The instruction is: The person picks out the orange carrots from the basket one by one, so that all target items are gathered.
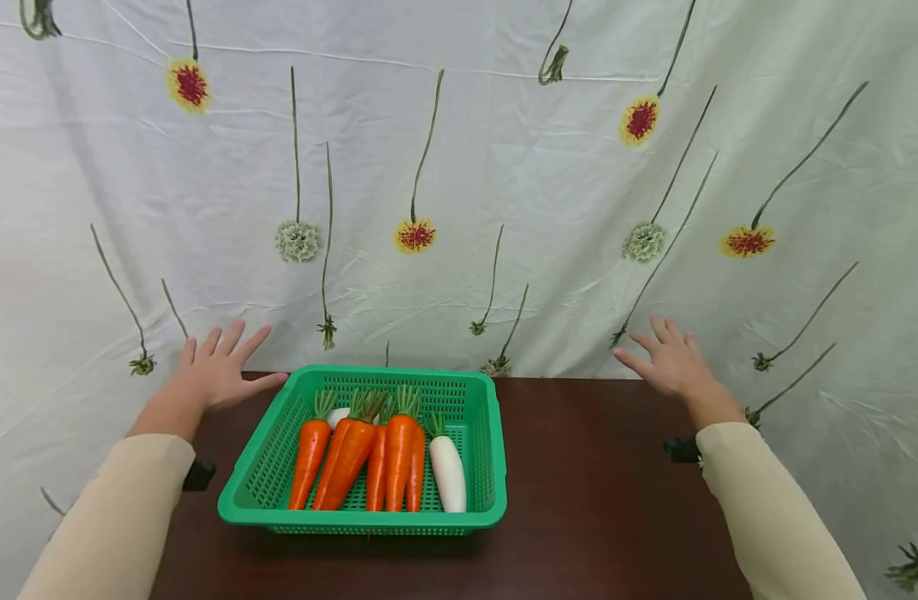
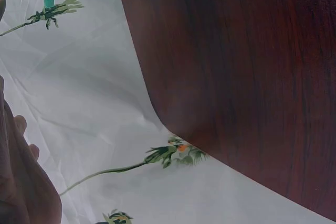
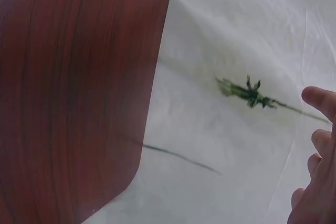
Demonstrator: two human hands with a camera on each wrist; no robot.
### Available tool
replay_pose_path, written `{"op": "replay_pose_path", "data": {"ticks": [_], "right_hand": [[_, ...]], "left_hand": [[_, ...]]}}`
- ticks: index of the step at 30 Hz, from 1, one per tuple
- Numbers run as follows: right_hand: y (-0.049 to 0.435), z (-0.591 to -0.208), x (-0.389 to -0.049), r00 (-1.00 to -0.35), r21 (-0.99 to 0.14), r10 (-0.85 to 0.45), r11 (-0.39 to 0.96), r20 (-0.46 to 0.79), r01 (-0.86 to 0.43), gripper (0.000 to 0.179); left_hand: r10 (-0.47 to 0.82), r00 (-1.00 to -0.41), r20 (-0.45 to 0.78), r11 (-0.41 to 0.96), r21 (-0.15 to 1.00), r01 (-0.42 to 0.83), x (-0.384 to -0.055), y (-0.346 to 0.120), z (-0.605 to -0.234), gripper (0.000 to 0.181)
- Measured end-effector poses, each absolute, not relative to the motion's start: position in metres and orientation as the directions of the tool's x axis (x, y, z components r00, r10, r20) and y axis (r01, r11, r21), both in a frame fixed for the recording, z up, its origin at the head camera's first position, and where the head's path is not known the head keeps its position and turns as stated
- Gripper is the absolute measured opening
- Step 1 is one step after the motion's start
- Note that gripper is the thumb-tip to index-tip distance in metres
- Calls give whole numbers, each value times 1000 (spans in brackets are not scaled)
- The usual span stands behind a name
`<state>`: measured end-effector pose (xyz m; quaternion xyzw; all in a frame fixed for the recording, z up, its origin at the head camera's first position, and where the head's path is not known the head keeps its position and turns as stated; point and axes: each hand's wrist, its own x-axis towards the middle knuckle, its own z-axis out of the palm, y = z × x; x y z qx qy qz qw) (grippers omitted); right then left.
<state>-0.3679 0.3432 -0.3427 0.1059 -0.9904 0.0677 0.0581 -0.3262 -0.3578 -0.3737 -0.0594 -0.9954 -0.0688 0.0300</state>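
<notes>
Both hands are held out with fingers spread, holding nothing. In the head view, my left hand [image 1: 217, 372] hovers over the table's back left corner, its thumb near the rim of a green plastic basket [image 1: 496, 467]. Several orange carrots [image 1: 353, 458] with cut green tops lie in the basket. Beside them lies a white radish [image 1: 448, 473], and a second white piece [image 1: 338, 415] is partly hidden behind the carrots. My right hand [image 1: 672, 367] is at the table's back right, well apart from the basket. Each wrist view catches only part of its hand at the edge.
The dark brown wooden table [image 1: 579, 475] has rounded corners and carries the basket left of its middle. A white cloth [image 1: 549, 183] printed with flowers and stems hangs behind the table and shows past its sides. Black straps [image 1: 682, 450] sit at the wrists.
</notes>
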Motion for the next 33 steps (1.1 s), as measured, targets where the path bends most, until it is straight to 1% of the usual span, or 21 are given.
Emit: {"op": "replay_pose_path", "data": {"ticks": [8,16,20,28,33], "right_hand": [[326,-351,-363,-955,-107,-253,957,154,-271,81],[306,-364,-355,-933,-142,-302,933,196,-332,73],[296,-370,-350,-926,-159,-322,921,198,-355,72],[281,-377,-342,-906,-135,-367,907,212,-399,71],[269,-378,-335,-896,-149,-394,892,205,-426,71]], "left_hand": [[138,-986,90,981,122,148,-322,-356,-380,99],[180,-978,101,971,139,193,-316,-350,-388,98],[194,-974,117,969,130,209,-314,-348,-392,98],[216,-966,139,965,121,233,-307,-346,-395,99],[232,-963,141,961,121,249,-301,-343,-397,99]]}}
